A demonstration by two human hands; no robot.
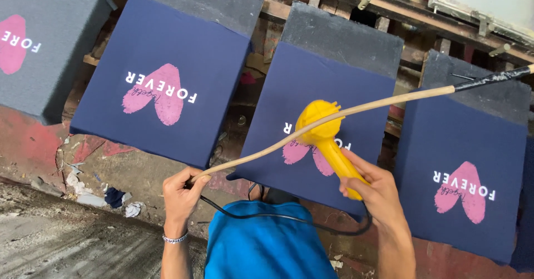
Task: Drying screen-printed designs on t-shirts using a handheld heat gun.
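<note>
Right hand closed around the handle of a yellow plastic hot-air blower, nozzle aimed down at the pink heart print on the middle navy fabric panel. Left hand gripping the near end of a long curved wooden stick together with the black power cord. Risks: blower held too close could scorch the print; the stick crosses just above and could dip onto wet ink and smear it

Print workshop: printed navy shirts on worn pallets.
</note>
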